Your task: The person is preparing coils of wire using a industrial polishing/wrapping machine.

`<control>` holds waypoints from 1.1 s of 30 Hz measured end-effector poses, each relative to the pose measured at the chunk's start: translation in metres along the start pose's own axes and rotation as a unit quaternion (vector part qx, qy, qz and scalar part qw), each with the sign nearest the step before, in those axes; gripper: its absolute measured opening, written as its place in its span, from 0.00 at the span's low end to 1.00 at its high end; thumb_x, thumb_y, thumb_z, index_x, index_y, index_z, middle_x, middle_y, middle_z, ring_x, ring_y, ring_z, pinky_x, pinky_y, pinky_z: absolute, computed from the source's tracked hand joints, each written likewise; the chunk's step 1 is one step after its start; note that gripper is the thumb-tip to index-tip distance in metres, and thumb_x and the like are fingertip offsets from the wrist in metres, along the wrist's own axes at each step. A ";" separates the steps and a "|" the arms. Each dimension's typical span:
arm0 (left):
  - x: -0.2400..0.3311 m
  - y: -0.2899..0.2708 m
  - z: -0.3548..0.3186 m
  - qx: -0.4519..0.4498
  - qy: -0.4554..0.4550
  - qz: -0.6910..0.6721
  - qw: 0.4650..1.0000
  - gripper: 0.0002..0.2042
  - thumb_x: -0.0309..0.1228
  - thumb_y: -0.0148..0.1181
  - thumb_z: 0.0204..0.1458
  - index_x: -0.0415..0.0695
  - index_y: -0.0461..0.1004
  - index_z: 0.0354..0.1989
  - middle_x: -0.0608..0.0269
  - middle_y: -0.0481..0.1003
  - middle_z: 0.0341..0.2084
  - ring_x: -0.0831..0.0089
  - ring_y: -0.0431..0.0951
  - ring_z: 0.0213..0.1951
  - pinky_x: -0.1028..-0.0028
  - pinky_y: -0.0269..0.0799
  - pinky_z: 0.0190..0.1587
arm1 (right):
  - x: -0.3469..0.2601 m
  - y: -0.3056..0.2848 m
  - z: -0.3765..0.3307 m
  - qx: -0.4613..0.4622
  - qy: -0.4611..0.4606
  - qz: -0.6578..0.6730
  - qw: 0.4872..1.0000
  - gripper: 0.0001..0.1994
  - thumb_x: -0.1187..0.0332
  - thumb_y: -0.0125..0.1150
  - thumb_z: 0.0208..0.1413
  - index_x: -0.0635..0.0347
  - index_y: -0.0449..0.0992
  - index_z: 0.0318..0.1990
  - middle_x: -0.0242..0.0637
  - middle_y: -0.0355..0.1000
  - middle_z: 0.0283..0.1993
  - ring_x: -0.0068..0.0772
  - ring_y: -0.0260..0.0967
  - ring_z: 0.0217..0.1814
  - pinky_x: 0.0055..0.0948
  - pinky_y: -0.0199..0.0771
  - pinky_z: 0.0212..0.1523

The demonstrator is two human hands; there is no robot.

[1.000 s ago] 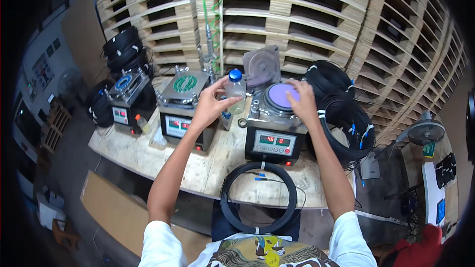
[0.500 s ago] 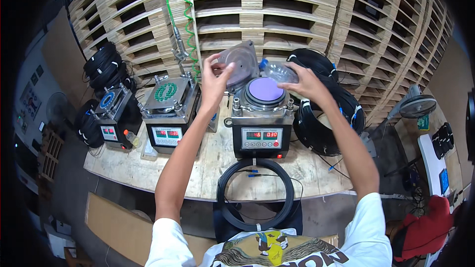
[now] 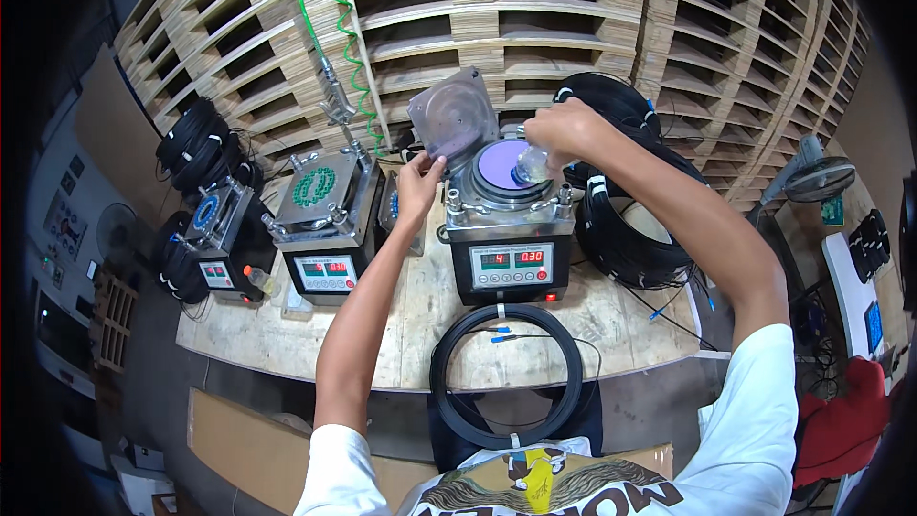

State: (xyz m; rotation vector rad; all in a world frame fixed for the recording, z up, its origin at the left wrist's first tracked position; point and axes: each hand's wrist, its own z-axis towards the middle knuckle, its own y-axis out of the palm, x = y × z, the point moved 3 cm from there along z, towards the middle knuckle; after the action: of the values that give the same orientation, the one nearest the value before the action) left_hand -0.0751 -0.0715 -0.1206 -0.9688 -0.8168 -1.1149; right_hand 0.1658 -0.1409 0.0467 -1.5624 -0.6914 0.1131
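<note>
My right hand (image 3: 565, 131) is closed around a clear plastic bottle (image 3: 535, 162), tilted with its blue end down over a purple polishing disc (image 3: 499, 161). The disc lies on the round platen of a metal polishing machine (image 3: 506, 220) with a lit red display. My left hand (image 3: 418, 189) is at the machine's left side, thumb and fingers apart. Its fingertips are close to the lower edge of a clear square plate (image 3: 453, 115) that leans upright behind the platen; whether they touch is unclear. The bottle's body is mostly hidden by my right hand.
Two similar machines stand left, one with green fittings (image 3: 313, 187), one with blue (image 3: 206, 212). A small orange-capped bottle (image 3: 259, 279) stands between them. Coiled black cables (image 3: 630, 239) lie right; another coil (image 3: 441, 373) hangs at the table's front edge. Wooden pallets (image 3: 535, 0) rise behind.
My right hand has tipped the bottle from nearly level to blue end down over the purple disc. My left hand has moved lower, to below the clear plate. The machine's display reading has changed.
</note>
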 end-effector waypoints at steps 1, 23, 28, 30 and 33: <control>-0.007 -0.004 0.003 0.004 0.000 0.005 1.000 0.14 0.32 0.61 0.59 0.36 0.79 0.47 0.63 0.82 0.33 0.81 0.78 0.34 0.75 0.74 0.39 | -0.008 -0.007 0.009 -0.008 -0.021 -0.013 1.000 0.22 0.57 0.80 0.34 0.57 0.83 0.38 0.42 0.81 0.40 0.47 0.78 0.47 0.43 0.77 0.44; -0.014 -0.003 0.007 -0.015 0.003 -0.063 0.998 0.13 0.29 0.61 0.59 0.33 0.79 0.47 0.63 0.81 0.34 0.81 0.78 0.33 0.75 0.81 0.35 | 0.005 -0.012 0.029 -0.123 0.013 -0.044 0.991 0.27 0.61 0.81 0.34 0.55 0.82 0.47 0.39 0.79 0.50 0.42 0.77 0.53 0.40 0.77 0.47; -0.013 0.001 0.008 -0.013 -0.004 -0.054 0.998 0.13 0.29 0.61 0.59 0.33 0.79 0.47 0.62 0.81 0.34 0.81 0.78 0.33 0.74 0.81 0.35 | -0.017 -0.017 0.052 -0.067 -0.013 -0.026 0.997 0.27 0.60 0.81 0.34 0.54 0.83 0.47 0.37 0.80 0.50 0.42 0.76 0.54 0.41 0.77 0.48; -0.016 0.002 0.008 -0.012 -0.009 -0.050 0.999 0.13 0.29 0.62 0.58 0.33 0.79 0.47 0.63 0.81 0.34 0.81 0.78 0.33 0.74 0.81 0.35 | -0.013 -0.015 0.069 -0.047 0.010 -0.018 0.999 0.27 0.60 0.81 0.36 0.58 0.82 0.48 0.38 0.79 0.51 0.42 0.76 0.54 0.42 0.77 0.48; -0.019 0.003 0.007 -0.014 -0.009 -0.057 0.998 0.13 0.29 0.62 0.58 0.34 0.80 0.47 0.63 0.81 0.34 0.81 0.78 0.34 0.74 0.82 0.35 | 0.011 0.000 0.083 -0.030 0.040 0.028 0.998 0.30 0.59 0.81 0.37 0.59 0.80 0.50 0.42 0.78 0.52 0.43 0.76 0.54 0.43 0.77 0.47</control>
State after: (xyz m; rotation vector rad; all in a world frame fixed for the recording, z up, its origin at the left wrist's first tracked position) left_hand -0.0773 -0.0582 -0.1358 -0.9662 -0.8829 -1.2189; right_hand 0.1359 -0.0627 0.0396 -1.6345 -0.5939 0.0723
